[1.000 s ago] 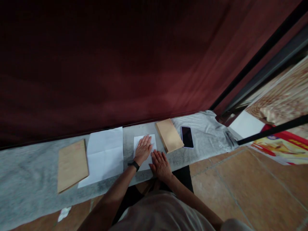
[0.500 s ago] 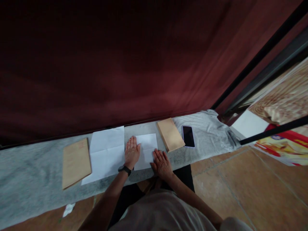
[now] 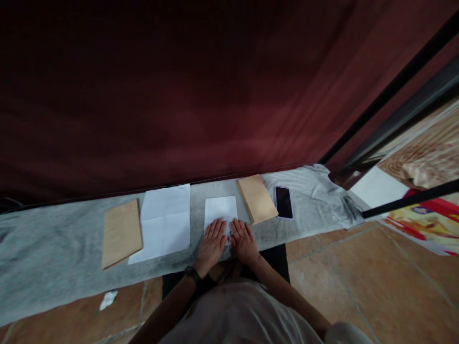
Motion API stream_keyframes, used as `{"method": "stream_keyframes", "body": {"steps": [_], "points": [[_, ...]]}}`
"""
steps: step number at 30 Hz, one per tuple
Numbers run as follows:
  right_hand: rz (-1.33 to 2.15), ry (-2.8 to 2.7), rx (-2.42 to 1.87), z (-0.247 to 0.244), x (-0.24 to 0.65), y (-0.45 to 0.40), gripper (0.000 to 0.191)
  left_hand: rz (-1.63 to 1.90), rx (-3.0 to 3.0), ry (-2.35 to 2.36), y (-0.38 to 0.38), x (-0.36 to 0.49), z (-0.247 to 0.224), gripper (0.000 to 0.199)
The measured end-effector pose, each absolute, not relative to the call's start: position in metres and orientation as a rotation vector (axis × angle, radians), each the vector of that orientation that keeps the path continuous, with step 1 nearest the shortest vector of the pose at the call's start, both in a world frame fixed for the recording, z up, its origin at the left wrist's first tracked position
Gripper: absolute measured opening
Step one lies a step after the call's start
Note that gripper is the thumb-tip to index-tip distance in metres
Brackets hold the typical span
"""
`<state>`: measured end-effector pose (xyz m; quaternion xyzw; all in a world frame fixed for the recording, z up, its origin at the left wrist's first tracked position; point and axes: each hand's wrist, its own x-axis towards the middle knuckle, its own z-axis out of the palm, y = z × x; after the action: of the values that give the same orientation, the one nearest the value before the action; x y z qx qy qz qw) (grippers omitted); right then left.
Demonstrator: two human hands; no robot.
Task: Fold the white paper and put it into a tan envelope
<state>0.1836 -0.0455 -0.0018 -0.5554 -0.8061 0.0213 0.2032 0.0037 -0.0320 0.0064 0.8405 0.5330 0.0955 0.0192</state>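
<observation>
A small folded sheet of white paper (image 3: pixel 220 209) lies flat in front of me. My left hand (image 3: pixel 212 240) rests palm down on its near left part, fingers stretched out. Beside it my right hand (image 3: pixel 245 240) presses flat at the near right edge, its fingers out straight too. The near edge of the sheet is partly hidden under the hands. To the left lies a larger sheet of white paper (image 3: pixel 167 222) with a crease across it. A brown envelope (image 3: pixel 122 233) overlaps that sheet's left side. Close on the right is a stack of brown envelopes (image 3: pixel 258 198).
A phone (image 3: pixel 284 203) with a dark screen lies right of the envelope stack. Grey cloth (image 3: pixel 64 248) covers the narrow bench. Behind it hangs a dark red curtain (image 3: pixel 215 119). A printed box (image 3: pixel 426 220) and black bars stand at right; a white scrap (image 3: pixel 108 300) is on the tiled floor.
My left hand has moved right and toward me, from the small sheet's left edge to its near part. The right hand has shifted only slightly. The view has turned a little.
</observation>
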Motion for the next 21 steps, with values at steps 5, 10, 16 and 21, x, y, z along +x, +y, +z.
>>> {"method": "stream_keyframes", "body": {"steps": [5,10,16,21], "points": [[0.164,-2.297,-1.472,0.002,0.179,-0.038,0.051,0.266,2.623,1.644,-0.031,0.003,0.007,0.055],[0.207,-2.375,-1.377,0.003,0.174,-0.023,0.05,0.262,2.634,1.598,-0.038,0.001,0.008,0.056],[0.166,-2.428,-1.365,0.0,0.176,0.001,0.047,0.253,2.682,1.548,-0.049,-0.002,0.009,0.054],[0.113,-2.422,-1.39,-0.004,0.176,0.014,0.051,0.253,2.688,1.533,-0.049,-0.004,0.012,0.054]]}}
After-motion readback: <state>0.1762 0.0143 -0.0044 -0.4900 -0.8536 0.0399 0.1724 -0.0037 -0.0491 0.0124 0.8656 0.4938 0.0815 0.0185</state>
